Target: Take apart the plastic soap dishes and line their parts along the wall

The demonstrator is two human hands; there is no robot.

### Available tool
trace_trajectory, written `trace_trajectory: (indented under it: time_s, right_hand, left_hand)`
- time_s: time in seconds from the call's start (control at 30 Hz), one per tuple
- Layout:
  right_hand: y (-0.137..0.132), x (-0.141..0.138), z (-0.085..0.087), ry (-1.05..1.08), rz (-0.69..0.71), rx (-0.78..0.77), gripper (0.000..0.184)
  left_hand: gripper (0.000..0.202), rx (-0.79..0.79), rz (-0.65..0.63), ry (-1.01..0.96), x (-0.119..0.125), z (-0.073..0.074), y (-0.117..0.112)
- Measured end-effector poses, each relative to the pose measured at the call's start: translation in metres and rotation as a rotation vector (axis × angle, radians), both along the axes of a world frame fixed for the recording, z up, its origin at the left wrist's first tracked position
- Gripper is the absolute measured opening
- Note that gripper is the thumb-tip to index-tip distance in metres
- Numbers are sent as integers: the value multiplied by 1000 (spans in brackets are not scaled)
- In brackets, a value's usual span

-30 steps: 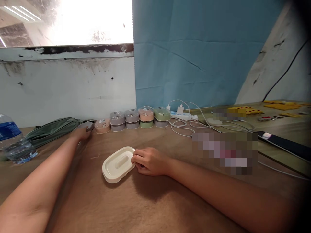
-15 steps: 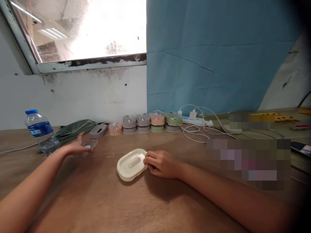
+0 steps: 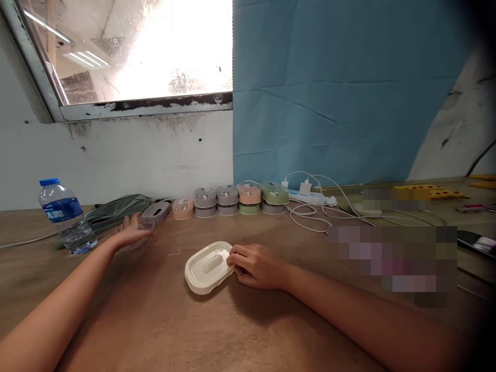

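A wide brown bench carries everything. The cream lid lies flat mid-bench, the right hand pinching its right edge with closed fingers. Farther left, the left hand cups a clear tub, just beside a grey lid and near a bottle.

A: Where is the lid on the table?

B: Near the middle. The right hand touches its right edge.

A: And the left hand?

B: Far to the left, on a clear container. A bottle stands further left, and a folded cloth lies behind.

A: What is at the back?

B: A row of stacked small boxes along the wall, with a power strip and cables to the right.
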State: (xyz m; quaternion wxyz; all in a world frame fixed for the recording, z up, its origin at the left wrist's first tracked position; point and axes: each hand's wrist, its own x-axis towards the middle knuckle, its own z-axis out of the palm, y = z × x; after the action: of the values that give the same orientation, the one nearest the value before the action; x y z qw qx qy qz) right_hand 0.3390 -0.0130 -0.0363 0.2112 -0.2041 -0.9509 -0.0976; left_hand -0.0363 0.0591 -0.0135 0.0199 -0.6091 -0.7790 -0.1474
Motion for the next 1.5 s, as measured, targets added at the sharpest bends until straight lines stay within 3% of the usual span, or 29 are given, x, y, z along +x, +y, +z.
trace_trajectory:
  time_s: [0.03,0.13,0.23,0.37,0.5,0.6,0.67,0.9,1.0,1.13,1.27,1.3,1.37,1.5]
  right_hand:
    - [0,0,0,2,4,-2,17]
    - [0,-1,0,7,2,-4,18]
    - [0,-1,-2,21,2,-14,22]
    - [3,1,-4,60,29,-76,22]
    - [10,4,-6,169,132,-329,19]
    - [14,6,-6,222,194,-512,19]
    - [14,7,-5,254,206,-556,18]
    - [11,5,-1,564,148,-479,15]
    - [12,3,-1,677,93,-395,15]
    - [16,3,-4,780,-12,-322,14]
    - [21,5,-6,839,-101,-313,15]
    - [21,5,-7,838,-108,-316,15]
    - [22,5,-7,813,-108,-319,15]
    - [19,5,-5,724,-55,-287,15]
  left_hand:
    - [85,-5,-4,21,13,1,3]
    - [83,-8,-175,64,56,1,19]
    - [83,26,-282,133,88,-6,43]
    - [71,102,-265,110,101,-22,70]
    - [54,173,-275,91,99,-25,74]
    - [44,202,-319,80,92,-20,60]
    - [41,204,-352,73,85,-17,44]
    - [40,255,-631,-196,73,-10,-39]
    - [34,245,-695,-244,91,-10,-68]
    - [35,240,-834,-331,130,-8,-89]
    - [35,618,-738,-439,158,7,-99]
    - [36,697,-725,-416,161,12,-100]
    - [40,698,-824,-282,163,22,-100]
    - [36,450,-1078,30,154,37,-101]
